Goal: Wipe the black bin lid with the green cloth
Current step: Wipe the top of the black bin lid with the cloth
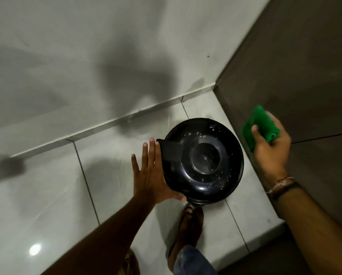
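Left hand (149, 175) spread flat, fingers straight, palm against the side of the lid (203, 161). Right hand (269, 149) clamped on the folded green cloth (260, 124), raised clear to the lid's right. Lid round, glossy black plastic, beaded with water droplets. Pale glossy floor tiles (47, 195); grey wall; no legible markings.

Pale tiled floor (47, 195) carries the black bin (203, 161) and a sandalled foot (190, 225)

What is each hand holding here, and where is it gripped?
The right hand grips the folded green cloth at its lower end. The left hand lies open against the round black bin lid.
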`<state>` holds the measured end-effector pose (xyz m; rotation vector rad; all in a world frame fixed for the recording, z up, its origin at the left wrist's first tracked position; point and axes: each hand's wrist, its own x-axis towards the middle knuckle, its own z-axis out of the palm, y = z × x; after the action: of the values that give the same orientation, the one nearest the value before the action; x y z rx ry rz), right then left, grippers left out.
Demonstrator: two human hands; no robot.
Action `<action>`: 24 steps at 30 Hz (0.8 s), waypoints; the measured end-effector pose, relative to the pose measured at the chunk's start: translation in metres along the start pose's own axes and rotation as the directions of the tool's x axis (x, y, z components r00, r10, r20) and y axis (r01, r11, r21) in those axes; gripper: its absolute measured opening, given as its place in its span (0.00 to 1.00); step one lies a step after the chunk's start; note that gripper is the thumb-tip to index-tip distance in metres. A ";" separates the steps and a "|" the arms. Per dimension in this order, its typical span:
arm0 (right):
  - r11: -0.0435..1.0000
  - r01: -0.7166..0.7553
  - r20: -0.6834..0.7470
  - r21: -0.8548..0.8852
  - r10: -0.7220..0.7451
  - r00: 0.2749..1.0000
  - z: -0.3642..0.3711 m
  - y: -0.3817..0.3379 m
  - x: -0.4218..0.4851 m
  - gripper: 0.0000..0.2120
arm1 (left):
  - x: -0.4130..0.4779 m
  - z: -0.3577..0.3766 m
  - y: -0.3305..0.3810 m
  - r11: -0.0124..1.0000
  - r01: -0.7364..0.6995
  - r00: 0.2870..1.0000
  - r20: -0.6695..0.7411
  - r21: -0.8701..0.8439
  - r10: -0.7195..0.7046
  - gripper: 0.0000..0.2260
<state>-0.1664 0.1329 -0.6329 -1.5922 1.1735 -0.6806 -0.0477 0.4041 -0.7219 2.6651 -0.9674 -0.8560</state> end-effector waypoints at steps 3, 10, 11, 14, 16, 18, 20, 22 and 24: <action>0.967 0.070 0.018 -0.246 -0.067 0.998 0.013 0.013 -0.009 0.25 | -0.001 0.000 0.000 1.000 0.010 1.000 0.000 0.005 -0.010 0.84; 0.704 0.177 0.291 -0.687 0.044 0.956 0.047 0.045 -0.039 0.34 | -0.001 -0.005 0.006 0.985 0.031 0.999 0.023 0.171 -0.035 0.83; 0.670 0.208 0.298 -0.712 0.020 0.954 0.051 0.048 -0.041 0.34 | -0.001 -0.005 0.007 0.983 0.038 0.999 0.030 0.179 -0.044 0.83; 0.613 0.237 0.287 -0.754 -0.016 0.958 0.063 0.050 -0.038 0.35 | 0.001 -0.004 0.009 0.980 0.052 0.997 0.040 0.192 -0.061 0.83; 0.559 0.278 0.314 -0.781 -0.034 0.949 0.071 0.050 -0.032 0.35 | 0.002 -0.005 0.010 0.976 0.057 0.997 0.048 0.211 -0.068 0.83; 0.512 0.335 0.362 -0.791 -0.049 0.931 0.083 0.046 -0.025 0.34 | 0.002 -0.005 0.010 0.970 0.064 0.995 0.054 0.233 -0.079 0.83; 0.477 0.416 0.435 -0.775 -0.075 0.897 0.099 0.038 -0.017 0.33 | 0.003 -0.005 0.011 0.964 0.074 0.994 0.060 0.253 -0.092 0.83; 0.423 0.545 0.559 -0.724 -0.103 0.823 0.118 0.030 -0.014 0.32 | 0.003 -0.005 0.011 0.960 0.093 0.991 0.072 0.263 -0.116 0.83; 0.365 0.669 0.676 -0.647 -0.131 0.725 0.135 0.024 -0.017 0.31 | 0.001 -0.005 0.012 0.954 0.119 0.984 0.095 0.274 -0.150 0.84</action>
<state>-0.0660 0.1998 -0.6993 -2.8243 0.6368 0.2095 -0.0505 0.3938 -0.7141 2.9694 -0.9997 -0.9799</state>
